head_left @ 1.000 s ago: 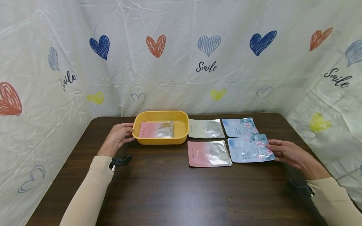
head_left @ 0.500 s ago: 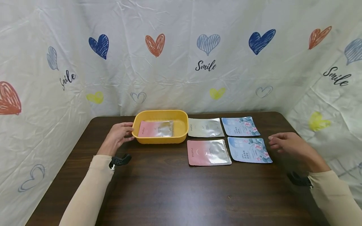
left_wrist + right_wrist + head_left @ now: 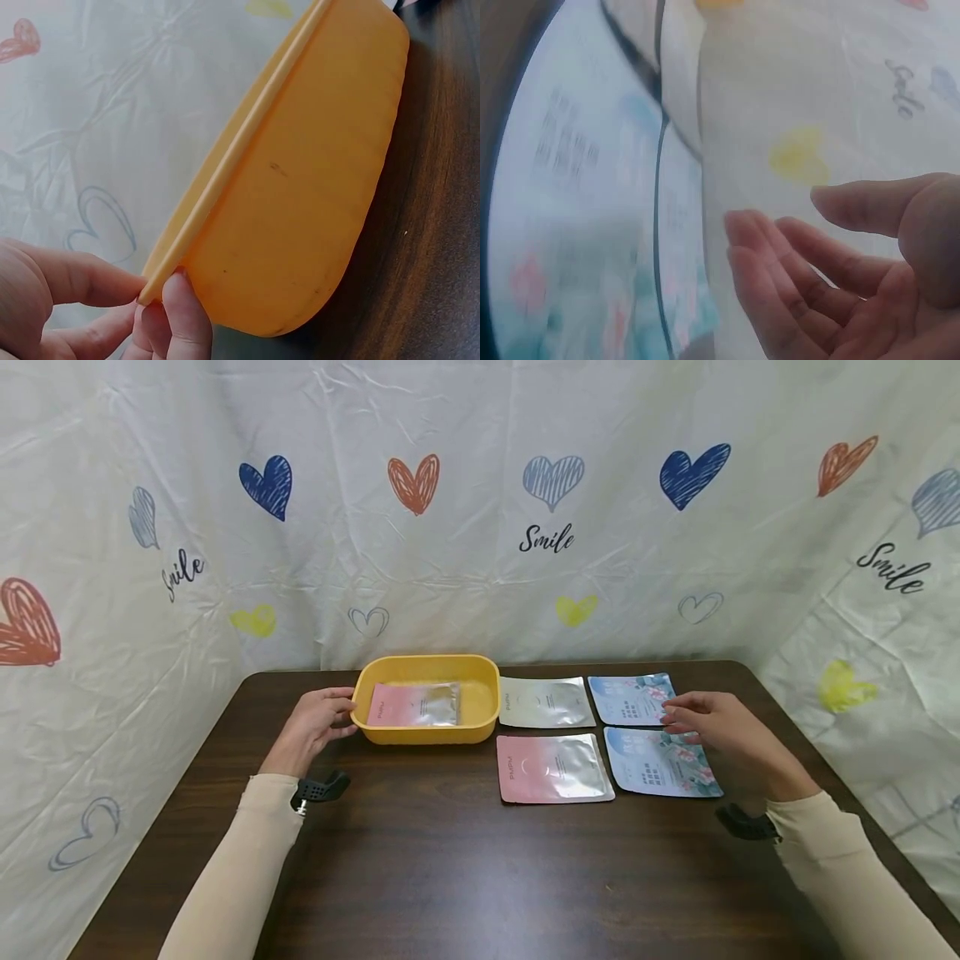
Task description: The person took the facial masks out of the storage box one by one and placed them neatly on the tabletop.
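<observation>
My left hand (image 3: 317, 718) pinches the left rim of a yellow plastic basket (image 3: 427, 736); the left wrist view shows thumb and fingers on its edge. Inside the basket lies a pink and silver sachet (image 3: 412, 705). Over the two blue floral sachets hovers my right hand (image 3: 723, 727), holding nothing, its fingers relaxed and thumb apart in the right wrist view. The back blue sachet (image 3: 624, 702) and the front blue sachet (image 3: 652, 768) lie flat, their right parts partly behind the hand.
Beside the basket lies a pale green and silver sachet (image 3: 546, 702). In front of it is another pink sachet (image 3: 555, 768). All rest on a dark wooden table (image 3: 450, 868), with a white heart-patterned curtain (image 3: 450, 560) behind and at both sides.
My right hand let go of the front blue sachet's right edge, which dropped flat, drew back to the right, then moved left over the blue sachets. The left hand stays on the basket.
</observation>
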Available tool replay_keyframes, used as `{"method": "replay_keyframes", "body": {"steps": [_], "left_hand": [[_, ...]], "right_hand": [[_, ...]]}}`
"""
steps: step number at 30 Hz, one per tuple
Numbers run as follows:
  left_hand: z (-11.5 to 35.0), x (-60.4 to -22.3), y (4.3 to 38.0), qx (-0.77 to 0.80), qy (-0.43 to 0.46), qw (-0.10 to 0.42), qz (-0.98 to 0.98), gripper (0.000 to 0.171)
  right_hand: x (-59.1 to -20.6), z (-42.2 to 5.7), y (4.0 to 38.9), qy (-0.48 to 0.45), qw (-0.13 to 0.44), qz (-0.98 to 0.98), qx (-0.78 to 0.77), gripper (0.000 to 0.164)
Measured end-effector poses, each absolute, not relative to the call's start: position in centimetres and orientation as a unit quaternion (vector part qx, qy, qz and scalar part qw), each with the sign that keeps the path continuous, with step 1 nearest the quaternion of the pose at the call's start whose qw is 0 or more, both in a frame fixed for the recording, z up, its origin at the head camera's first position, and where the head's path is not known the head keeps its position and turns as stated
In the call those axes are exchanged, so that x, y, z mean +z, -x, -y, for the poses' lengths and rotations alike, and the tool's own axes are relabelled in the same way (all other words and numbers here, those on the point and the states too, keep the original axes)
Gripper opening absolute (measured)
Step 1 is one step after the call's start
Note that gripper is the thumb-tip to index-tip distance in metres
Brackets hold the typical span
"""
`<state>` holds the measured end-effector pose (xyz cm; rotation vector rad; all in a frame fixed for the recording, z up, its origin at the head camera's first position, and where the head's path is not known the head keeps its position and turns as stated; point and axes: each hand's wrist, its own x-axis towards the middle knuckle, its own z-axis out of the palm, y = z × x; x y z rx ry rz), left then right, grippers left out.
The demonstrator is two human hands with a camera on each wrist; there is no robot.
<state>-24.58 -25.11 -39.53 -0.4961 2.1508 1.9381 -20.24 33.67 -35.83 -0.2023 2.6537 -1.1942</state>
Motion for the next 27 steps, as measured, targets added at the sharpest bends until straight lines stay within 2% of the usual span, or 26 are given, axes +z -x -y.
{"method": "replay_keyframes", "body": {"steps": [10,27], "left_hand": [[25.1,-39.7,24.5,0.655,0.169,0.100,-0.730,0.045],[25.2,-39.6,24.8,0.655,0.170,0.104,-0.729,0.045]], "right_hand": [[-35.5,-28.9,22.2,0.089,0.141,-0.857,-0.487,0.046],[-35.7,-22.8,24.5,0.084,0.183,-0.764,-0.613,0.048]]}}
